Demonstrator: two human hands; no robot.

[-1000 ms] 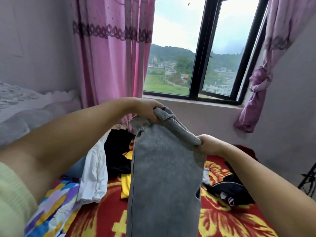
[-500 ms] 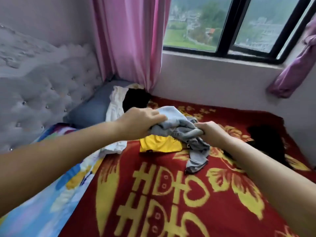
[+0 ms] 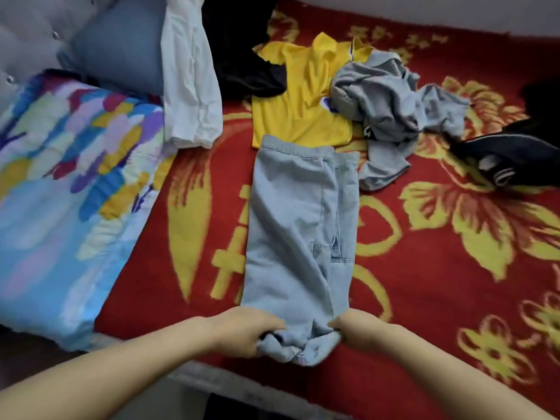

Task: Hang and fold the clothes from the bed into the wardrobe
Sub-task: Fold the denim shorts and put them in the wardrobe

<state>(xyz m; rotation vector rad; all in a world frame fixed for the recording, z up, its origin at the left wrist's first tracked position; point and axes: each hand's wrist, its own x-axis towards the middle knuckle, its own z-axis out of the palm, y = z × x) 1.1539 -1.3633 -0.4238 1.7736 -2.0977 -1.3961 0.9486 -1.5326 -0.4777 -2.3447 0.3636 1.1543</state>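
Pale blue jeans [image 3: 298, 225] lie stretched flat on the red and yellow bed cover [image 3: 424, 268], running away from me. My left hand [image 3: 248, 331] grips the bunched near end on its left side. My right hand [image 3: 354, 330] grips the same end on its right side. Beyond the jeans lie a yellow shirt [image 3: 303, 104], a crumpled grey garment [image 3: 391, 107], a black garment [image 3: 242, 56] and a white garment [image 3: 191, 80]. The wardrobe is out of view.
A multicoloured blanket [image 3: 66, 189] covers the bed's left side, with a grey-blue pillow [image 3: 121, 47] and a tufted headboard [image 3: 24, 34] behind it. A dark garment with white marks [image 3: 512, 159] lies at the right. The bed's near edge [image 3: 194, 377] is below my hands.
The jeans were held up in the air, then bunched between my hands; now they lie laid out flat on the bed. My view has tipped down from the window to the bed.
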